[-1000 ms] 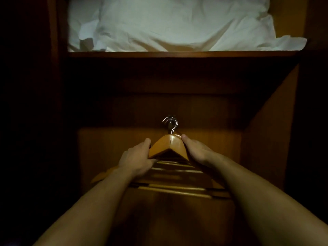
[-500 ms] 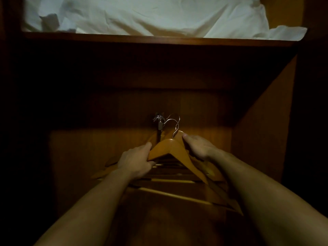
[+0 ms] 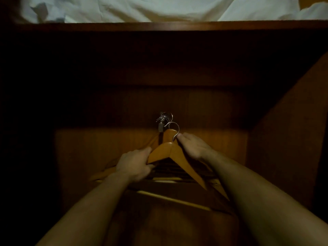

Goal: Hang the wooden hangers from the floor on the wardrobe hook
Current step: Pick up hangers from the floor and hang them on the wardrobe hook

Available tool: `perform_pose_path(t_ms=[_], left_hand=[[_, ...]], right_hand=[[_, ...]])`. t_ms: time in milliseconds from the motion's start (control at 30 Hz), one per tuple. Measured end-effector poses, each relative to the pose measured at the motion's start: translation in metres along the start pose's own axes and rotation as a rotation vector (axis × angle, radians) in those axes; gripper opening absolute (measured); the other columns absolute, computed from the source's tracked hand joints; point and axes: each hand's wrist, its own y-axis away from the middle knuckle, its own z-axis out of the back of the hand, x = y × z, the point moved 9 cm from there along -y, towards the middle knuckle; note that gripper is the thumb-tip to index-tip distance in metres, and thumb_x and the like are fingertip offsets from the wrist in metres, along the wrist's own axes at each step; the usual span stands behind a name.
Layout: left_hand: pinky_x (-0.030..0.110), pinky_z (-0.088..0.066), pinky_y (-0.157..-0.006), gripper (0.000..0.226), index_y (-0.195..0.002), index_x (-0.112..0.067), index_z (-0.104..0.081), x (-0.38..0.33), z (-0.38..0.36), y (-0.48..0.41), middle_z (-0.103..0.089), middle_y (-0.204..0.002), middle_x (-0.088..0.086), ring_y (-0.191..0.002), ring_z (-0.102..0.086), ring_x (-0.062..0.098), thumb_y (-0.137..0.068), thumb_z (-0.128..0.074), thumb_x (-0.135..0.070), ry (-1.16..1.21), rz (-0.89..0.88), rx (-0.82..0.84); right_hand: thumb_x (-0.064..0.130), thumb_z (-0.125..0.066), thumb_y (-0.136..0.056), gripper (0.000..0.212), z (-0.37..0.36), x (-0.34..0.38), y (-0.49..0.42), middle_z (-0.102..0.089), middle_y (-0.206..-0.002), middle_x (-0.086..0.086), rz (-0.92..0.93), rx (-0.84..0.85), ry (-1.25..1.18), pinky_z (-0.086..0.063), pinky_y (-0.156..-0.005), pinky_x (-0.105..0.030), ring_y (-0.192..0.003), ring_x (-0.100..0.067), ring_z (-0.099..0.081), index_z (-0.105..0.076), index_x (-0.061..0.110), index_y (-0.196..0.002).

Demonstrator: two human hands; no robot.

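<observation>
Inside a dim wardrobe, several wooden hangers point(image 3: 179, 158) hang bunched together, their metal necks gathered on the wardrobe hook point(image 3: 161, 123) on the back panel. My left hand point(image 3: 133, 165) grips the left shoulder of the front hanger. My right hand point(image 3: 192, 146) holds the right side near the top, fingertips at a wire hook point(image 3: 174, 129) that sits just right of the wardrobe hook, apart from the bunch. Lower bars of the hangers show between my forearms.
A wooden shelf point(image 3: 168, 26) spans the top, with white bedding point(image 3: 142, 8) lying on it. The wardrobe's right side wall point(image 3: 284, 130) slopes close to my right arm. The left side is in deep shadow.
The front hanger has tilted, its right arm swinging down. Its wire hook has come away to the right of the wardrobe hook. The view has shifted downward, so the shelf sits higher.
</observation>
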Motion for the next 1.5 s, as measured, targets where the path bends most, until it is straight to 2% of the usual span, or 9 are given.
perform_pose_path(t_ms=[200, 367, 600, 700, 767, 933, 1133, 1333, 1500], left_hand=[[0.032, -0.045, -0.084, 0.027, -0.115, -0.03, -0.05, 0.003, -0.001, 0.001, -0.06, -0.099, -0.008, -0.089, -0.056, 0.011, -0.093, -0.06, -0.042, -0.036, 0.003, -0.005], [0.036, -0.048, -0.082, 0.024, -0.106, -0.031, -0.05, 0.006, 0.001, 0.004, -0.062, -0.095, -0.006, -0.089, -0.061, 0.017, -0.091, -0.061, -0.046, -0.08, -0.001, -0.027], [0.037, -0.05, -0.088, 0.024, -0.111, -0.031, -0.05, 0.002, -0.007, 0.005, -0.061, -0.097, -0.008, -0.089, -0.059, 0.013, -0.093, -0.06, -0.042, -0.034, -0.003, 0.014], [0.036, -0.048, -0.085, 0.026, -0.111, -0.031, -0.049, -0.004, -0.004, 0.005, -0.061, -0.097, -0.008, -0.089, -0.059, 0.014, -0.092, -0.061, -0.043, -0.053, -0.028, -0.017], [0.036, -0.047, -0.085, 0.027, -0.113, -0.03, -0.049, -0.008, -0.002, 0.004, -0.062, -0.098, -0.007, -0.091, -0.06, 0.015, -0.092, -0.061, -0.043, -0.051, -0.037, -0.031], [0.036, -0.049, -0.085, 0.025, -0.113, -0.03, -0.048, -0.012, 0.008, -0.004, -0.059, -0.095, -0.007, -0.089, -0.06, 0.014, -0.093, -0.061, -0.04, 0.083, 0.004, -0.047], [0.036, -0.045, -0.077, 0.029, -0.109, -0.03, -0.044, 0.0, 0.023, -0.009, -0.058, -0.095, -0.006, -0.088, -0.057, 0.017, -0.093, -0.057, -0.05, 0.061, 0.046, -0.12], [0.037, -0.052, -0.08, 0.036, -0.117, -0.029, -0.045, 0.021, 0.012, -0.011, -0.059, -0.097, -0.006, -0.087, -0.059, 0.016, -0.092, -0.059, -0.05, 0.063, 0.09, -0.074], [0.033, -0.049, -0.077, 0.037, -0.121, -0.028, -0.046, 0.035, 0.002, -0.015, -0.057, -0.099, -0.008, -0.087, -0.057, 0.012, -0.091, -0.063, -0.042, 0.054, 0.122, -0.031]], right_hand=[[0.057, -0.025, -0.101, 0.046, -0.016, 0.003, -0.003, -0.063, -0.105, 0.004, 0.046, 0.058, -0.025, -0.041, -0.103, -0.044, -0.101, -0.016, -0.057, -0.06, 0.028, -0.108], [0.057, -0.022, -0.102, 0.051, -0.023, 0.001, -0.001, -0.061, -0.118, 0.003, 0.035, 0.091, -0.013, -0.037, -0.106, -0.044, -0.112, -0.018, -0.054, -0.059, 0.027, -0.121], [0.065, -0.019, -0.097, 0.056, -0.025, -0.004, 0.003, -0.062, -0.113, 0.007, 0.032, 0.108, -0.012, -0.039, -0.102, -0.042, -0.108, -0.015, -0.055, -0.059, 0.033, -0.119], [0.062, -0.019, -0.099, 0.056, -0.017, -0.006, 0.008, -0.06, -0.107, 0.006, 0.046, 0.037, 0.03, -0.039, -0.095, -0.036, -0.101, -0.013, -0.055, -0.057, 0.028, -0.121], [0.055, -0.022, -0.103, 0.048, -0.004, -0.005, 0.015, -0.06, -0.097, 0.003, 0.072, -0.073, 0.039, -0.041, -0.082, -0.033, -0.089, -0.012, -0.056, -0.057, 0.024, -0.111], [0.051, -0.021, -0.104, 0.044, 0.025, 0.017, 0.033, -0.057, -0.08, 0.004, 0.205, -0.318, 0.226, -0.044, -0.073, -0.032, -0.074, -0.012, -0.055, -0.054, 0.026, -0.088], [0.065, -0.019, -0.098, 0.051, 0.021, 0.037, 0.038, -0.052, -0.072, 0.008, 0.223, -0.298, 0.43, -0.036, -0.063, -0.03, -0.065, -0.006, -0.049, -0.052, 0.028, -0.09], [0.067, -0.016, -0.097, 0.057, 0.001, 0.045, 0.031, -0.053, -0.074, 0.004, 0.24, -0.265, 0.474, -0.052, -0.071, -0.038, -0.071, -0.017, -0.057, -0.054, 0.024, -0.095], [0.064, -0.016, -0.098, 0.062, -0.012, 0.049, 0.033, -0.051, -0.079, 0.001, 0.251, -0.226, 0.58, -0.042, -0.069, -0.034, -0.074, -0.019, -0.051, -0.058, 0.02, -0.108]])
